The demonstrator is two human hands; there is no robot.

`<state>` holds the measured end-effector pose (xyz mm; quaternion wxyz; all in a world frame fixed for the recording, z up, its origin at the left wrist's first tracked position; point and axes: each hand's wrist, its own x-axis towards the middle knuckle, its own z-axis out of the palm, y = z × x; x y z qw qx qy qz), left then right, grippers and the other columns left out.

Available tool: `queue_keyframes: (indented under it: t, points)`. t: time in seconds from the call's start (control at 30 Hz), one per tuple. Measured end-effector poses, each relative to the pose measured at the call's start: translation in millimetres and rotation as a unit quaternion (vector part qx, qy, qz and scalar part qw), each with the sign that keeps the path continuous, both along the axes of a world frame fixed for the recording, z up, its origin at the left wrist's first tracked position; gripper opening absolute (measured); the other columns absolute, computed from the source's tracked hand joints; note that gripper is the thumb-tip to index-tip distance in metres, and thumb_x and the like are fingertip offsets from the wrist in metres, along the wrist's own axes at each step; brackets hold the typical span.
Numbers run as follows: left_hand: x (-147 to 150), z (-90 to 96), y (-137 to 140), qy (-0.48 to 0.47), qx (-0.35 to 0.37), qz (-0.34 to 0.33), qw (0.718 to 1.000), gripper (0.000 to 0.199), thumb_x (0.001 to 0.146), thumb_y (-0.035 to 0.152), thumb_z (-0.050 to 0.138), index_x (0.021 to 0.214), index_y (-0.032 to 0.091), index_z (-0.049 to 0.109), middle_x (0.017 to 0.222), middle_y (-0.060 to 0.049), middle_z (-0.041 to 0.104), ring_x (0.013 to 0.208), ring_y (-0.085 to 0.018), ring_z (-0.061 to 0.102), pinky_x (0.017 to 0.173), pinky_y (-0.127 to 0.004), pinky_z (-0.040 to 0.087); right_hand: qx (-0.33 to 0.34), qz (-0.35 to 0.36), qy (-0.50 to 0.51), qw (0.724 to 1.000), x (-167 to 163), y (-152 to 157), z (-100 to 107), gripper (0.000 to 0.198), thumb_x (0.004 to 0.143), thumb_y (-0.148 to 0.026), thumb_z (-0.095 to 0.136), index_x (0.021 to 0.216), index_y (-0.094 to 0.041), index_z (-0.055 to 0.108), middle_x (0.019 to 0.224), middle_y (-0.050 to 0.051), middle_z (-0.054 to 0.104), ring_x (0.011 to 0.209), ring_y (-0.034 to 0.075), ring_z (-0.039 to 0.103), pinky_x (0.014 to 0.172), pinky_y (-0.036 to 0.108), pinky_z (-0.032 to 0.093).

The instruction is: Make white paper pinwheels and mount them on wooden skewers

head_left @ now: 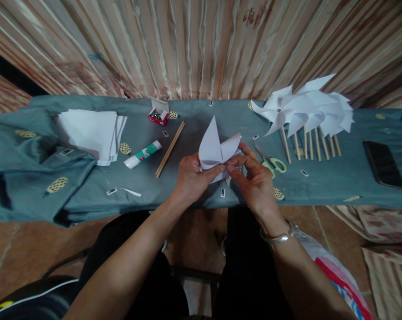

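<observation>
A white paper pinwheel (210, 142) without a visible stick is held up between my hands over the middle of the cloth. My left hand (192, 177) grips its left side, thumb pressed toward the centre. With fingers closed at the pinwheel's middle, my right hand (252, 173) pinches from the right; whether a small pin is between the fingertips I cannot make out. Scissors (273, 164) with green handles lie just beyond my right hand. To the left of my hands rest thin wooden sticks (170, 150) and a glue stick (143, 154).
A stack of white paper (87, 133) lies at the left. Behind the glue stick stands an open red box (158, 116) of small metal pieces. Several finished pinwheels (307, 111) on sticks overlap at the back right, near a dark phone (384, 163). A paper scrap (132, 192) lies near the front edge.
</observation>
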<state>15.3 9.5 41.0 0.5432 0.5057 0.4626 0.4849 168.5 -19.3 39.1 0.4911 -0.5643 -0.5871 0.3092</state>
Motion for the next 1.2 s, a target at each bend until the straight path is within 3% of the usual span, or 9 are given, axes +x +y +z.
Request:
queue_keyframes:
  t: [0.3,0.47,0.63,0.8,0.9,1.2]
  points:
    - [-0.7,2.0,-0.5,-0.007,-0.02,0.005,1.0,0.022,0.066,0.025,0.079,0.084,0.014,0.077,0.083,-0.006,0.078,0.072,-0.019,0.07,0.07,-0.029,0.055,0.027,-0.028,0.014,0.999,-1.3,0.7,-5.1,0.011,0.082,-0.03,0.071,0.09,-0.024,0.066,0.145,0.006,0.053,0.137,0.026,0.048,0.116,0.052,0.033]
    - [-1.3,3.8,-0.2,-0.02,-0.024,0.012,0.999,0.023,0.063,0.025,0.08,0.083,0.013,0.077,0.082,-0.007,0.078,0.071,-0.019,0.07,0.067,-0.028,0.055,0.026,-0.072,0.046,0.996,-4.1,2.3,-7.3,0.027,0.074,-0.03,0.078,0.096,-0.023,0.064,0.141,0.009,0.054,0.133,0.028,0.05,0.115,0.052,0.035]
    - [-1.3,3.9,0.0,-0.023,-0.034,0.019,0.999,0.025,0.062,0.025,0.08,0.084,0.013,0.077,0.083,-0.006,0.078,0.072,-0.02,0.07,0.068,-0.029,0.055,-0.006,-0.082,0.136,0.987,-9.5,3.5,-7.1,0.053,0.069,-0.03,0.081,0.116,-0.024,0.058,0.129,0.009,0.061,0.124,0.027,0.058,0.111,0.051,0.043]
    - [-1.8,4.0,-1.1,-0.051,-0.035,0.007,0.998,0.023,0.063,0.024,0.079,0.084,0.014,0.078,0.084,-0.006,0.079,0.073,-0.019,0.071,0.07,-0.029,0.055,-0.044,-0.041,0.211,0.976,-12.0,2.0,-2.5,0.065,0.069,-0.03,0.081,0.127,-0.026,0.051,0.113,0.005,0.07,0.099,0.023,0.069,0.09,0.044,0.059]
    - [-2.1,3.8,-1.9,-0.066,-0.054,-0.003,0.996,0.025,0.063,0.024,0.08,0.085,0.013,0.078,0.085,-0.006,0.079,0.075,-0.02,0.071,0.072,-0.03,0.055,-0.076,-0.035,0.224,0.971,-11.7,0.8,0.8,0.068,0.07,-0.03,0.081,0.13,-0.027,0.05,0.096,0.001,0.073,0.082,0.021,0.07,0.076,0.041,0.061]
    - [-0.3,2.7,-3.1,-0.076,-0.08,0.023,0.994,0.022,0.058,0.025,0.082,0.077,0.014,0.077,0.075,-0.004,0.077,0.065,-0.017,0.068,0.063,-0.026,0.053,-0.12,-0.026,0.267,0.956,-11.0,1.0,4.7,0.065,0.068,-0.031,0.083,0.126,-0.027,0.054,0.083,-0.003,0.074,0.071,0.018,0.07,0.068,0.035,0.06]
